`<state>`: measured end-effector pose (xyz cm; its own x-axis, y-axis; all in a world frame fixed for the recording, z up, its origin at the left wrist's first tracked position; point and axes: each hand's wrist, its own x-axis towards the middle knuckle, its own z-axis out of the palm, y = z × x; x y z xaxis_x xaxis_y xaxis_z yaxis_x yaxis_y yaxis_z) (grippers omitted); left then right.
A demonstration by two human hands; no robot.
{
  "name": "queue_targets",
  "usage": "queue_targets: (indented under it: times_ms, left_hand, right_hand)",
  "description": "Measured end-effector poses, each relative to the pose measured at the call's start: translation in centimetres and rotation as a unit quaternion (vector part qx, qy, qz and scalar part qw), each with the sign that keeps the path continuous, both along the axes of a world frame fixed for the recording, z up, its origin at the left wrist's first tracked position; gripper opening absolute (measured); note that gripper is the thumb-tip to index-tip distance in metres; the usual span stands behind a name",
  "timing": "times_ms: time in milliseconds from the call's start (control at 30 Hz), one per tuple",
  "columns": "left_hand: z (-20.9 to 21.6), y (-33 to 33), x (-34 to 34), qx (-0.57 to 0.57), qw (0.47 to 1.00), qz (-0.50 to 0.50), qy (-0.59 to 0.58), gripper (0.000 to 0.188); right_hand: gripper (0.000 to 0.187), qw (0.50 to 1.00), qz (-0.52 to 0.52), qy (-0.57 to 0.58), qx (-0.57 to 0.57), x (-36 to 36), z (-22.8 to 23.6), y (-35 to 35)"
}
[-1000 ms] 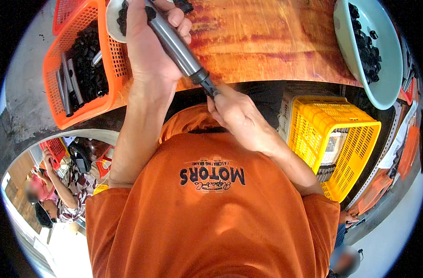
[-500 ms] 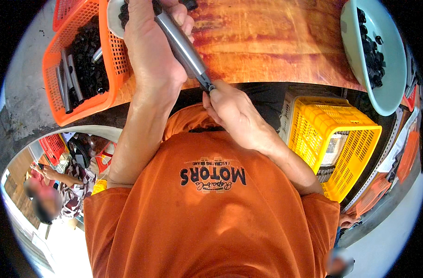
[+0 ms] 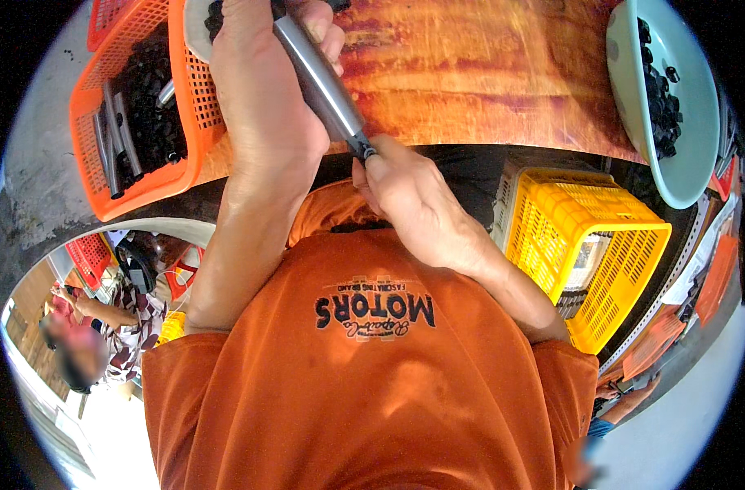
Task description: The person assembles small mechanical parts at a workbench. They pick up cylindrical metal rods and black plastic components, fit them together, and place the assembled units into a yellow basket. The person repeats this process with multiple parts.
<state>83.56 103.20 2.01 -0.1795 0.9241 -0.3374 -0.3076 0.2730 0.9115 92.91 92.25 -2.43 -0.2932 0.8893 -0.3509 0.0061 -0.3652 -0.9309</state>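
A shiny metal tube (image 3: 322, 77) slants across the near edge of the wooden table, its lower end toward me. My left hand (image 3: 266, 90) is closed around the tube's upper part, the palm along its left side and the fingertips curling over the far end. At the lower end a short dark fitting (image 3: 361, 144) sticks out of the tube. The thumb and fingers of my right hand (image 3: 413, 196) are pinched on that fitting. What lies under the right fingers is hidden. A dark piece at the tube's upper end is partly covered by my left hand.
An orange basket (image 3: 194, 155) with black parts and several metal tubes stands left. Behind my left hand is part of a pale bowl (image 3: 197, 33). A light blue basin (image 3: 699, 122) holding black parts sits right, above a yellow crate (image 3: 593, 212). Other people appear at both lower sides.
Both hands keep nearly the same hold on the tube and its fitting. The view has shifted slightly. At the lower right, another person's forearm now shows more.
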Motion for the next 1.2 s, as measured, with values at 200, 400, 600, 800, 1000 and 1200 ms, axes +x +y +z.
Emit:
queue_targets:
  times_ms: [200,400,600,800,1000,1200]
  left_hand:
    - [1.6,-0.7,1.4,-0.022,0.999,0.019,-0.037,0.036]
    - [-0.9,-0.8,0.3,-0.033,0.998,0.019,-0.046,0.037]
    - [-0.8,-1.0,0.1,-0.04,0.997,0.017,-0.067,0.041]
    - [-1.7,0.5,-0.7,-0.107,0.985,0.045,-0.127,0.042]
    - [-1.8,0.4,1.2,-0.103,0.973,0.04,-0.204,0.045]
    - [-2.2,0.3,1.5,-0.061,0.964,0.024,-0.259,0.046]
  right_hand:
    - [0.038,1.0,-0.004,0.005,0.016,0.0,0.1,0.2]
    - [0.041,1.0,0.007,0.014,-0.026,0.0,0.3,0.6]
    - [0.046,0.994,0.016,0.083,-0.073,0.1,-0.4,0.5]
    - [0.079,0.966,-0.112,0.234,0.015,0.6,-1.7,-1.5]
    - [0.071,0.9,-0.36,0.124,0.211,0.7,-2.4,-0.2]
    - [0.053,0.879,-0.413,0.128,0.2,0.5,-2.1,1.3]
